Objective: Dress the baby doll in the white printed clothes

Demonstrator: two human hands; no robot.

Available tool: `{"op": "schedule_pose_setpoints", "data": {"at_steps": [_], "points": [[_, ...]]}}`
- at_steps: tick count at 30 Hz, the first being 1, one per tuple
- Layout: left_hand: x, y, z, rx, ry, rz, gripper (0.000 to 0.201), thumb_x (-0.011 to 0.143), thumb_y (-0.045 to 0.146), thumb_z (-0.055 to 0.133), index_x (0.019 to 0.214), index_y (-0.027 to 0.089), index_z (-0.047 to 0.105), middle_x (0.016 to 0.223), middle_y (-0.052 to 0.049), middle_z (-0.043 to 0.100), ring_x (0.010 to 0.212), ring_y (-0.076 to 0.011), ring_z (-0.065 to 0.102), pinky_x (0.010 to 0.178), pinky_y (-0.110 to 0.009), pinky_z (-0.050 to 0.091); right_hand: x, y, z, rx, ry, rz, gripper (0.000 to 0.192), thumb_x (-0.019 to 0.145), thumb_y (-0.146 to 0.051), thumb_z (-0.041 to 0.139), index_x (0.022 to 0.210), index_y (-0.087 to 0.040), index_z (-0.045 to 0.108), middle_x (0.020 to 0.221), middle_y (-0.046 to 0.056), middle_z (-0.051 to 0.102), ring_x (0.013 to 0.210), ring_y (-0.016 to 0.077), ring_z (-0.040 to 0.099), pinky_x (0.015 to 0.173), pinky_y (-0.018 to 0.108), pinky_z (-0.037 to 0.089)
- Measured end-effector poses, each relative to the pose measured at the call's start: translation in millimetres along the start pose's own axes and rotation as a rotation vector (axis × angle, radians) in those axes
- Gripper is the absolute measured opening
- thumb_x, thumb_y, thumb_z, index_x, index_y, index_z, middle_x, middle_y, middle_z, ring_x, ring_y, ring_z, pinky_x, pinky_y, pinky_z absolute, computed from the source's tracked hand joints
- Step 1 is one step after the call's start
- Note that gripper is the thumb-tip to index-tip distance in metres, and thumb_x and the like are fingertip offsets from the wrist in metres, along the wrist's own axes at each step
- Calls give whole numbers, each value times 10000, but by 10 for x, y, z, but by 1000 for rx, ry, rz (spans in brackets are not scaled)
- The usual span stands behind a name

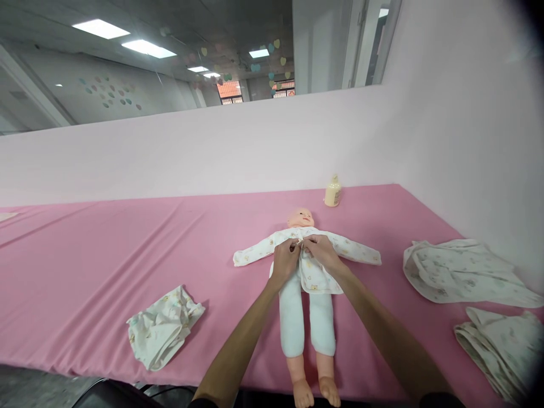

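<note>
A baby doll (301,217) lies on its back on the pink-covered table, head toward the wall and bare feet at the front edge. It wears a white patterned baby shirt (317,273) with the sleeves spread to both sides, and its legs are white. At the doll's chest, my left hand (287,258) pinches the shirt's front edge. Right beside it, my right hand (321,249) also has its fingers closed on the shirt front. The fingertips almost meet, and whatever small fastening may lie between them is too small to make out.
A cream pump bottle (332,192) stands behind the doll near the wall. Crumpled patterned cloth (165,326) lies at the left front of the pink cover (102,266). More patterned cloth (463,272) and a folded cloth (501,345) lie at the right, by the side wall.
</note>
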State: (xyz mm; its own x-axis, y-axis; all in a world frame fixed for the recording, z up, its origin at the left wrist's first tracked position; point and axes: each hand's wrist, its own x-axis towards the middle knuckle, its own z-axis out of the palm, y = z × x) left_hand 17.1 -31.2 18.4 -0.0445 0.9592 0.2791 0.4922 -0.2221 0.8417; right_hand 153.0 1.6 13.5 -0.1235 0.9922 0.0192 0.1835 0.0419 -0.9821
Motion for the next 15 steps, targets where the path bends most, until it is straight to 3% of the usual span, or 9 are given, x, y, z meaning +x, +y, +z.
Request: {"op": "schedule_pose_setpoints", "data": {"at_steps": [8,15], "points": [[2,-17,0,10,3,21,265,881,323,503,721,162,638,646,5,580,625,-124,442,605,-247,318,-4,15,11,10,7,-15,138,684,-278,529,652,-170,608,600,-22,541,543,107,449,502,234,339],[26,2,-10,-16,19,19,265,872,341,521,753,166,680,699,-8,640,653,-131,493,625,-246,346,-27,-13,11,88,34,13,165,707,-297,538,710,-163,635,601,-21,543,545,110,462,503,238,343]]}}
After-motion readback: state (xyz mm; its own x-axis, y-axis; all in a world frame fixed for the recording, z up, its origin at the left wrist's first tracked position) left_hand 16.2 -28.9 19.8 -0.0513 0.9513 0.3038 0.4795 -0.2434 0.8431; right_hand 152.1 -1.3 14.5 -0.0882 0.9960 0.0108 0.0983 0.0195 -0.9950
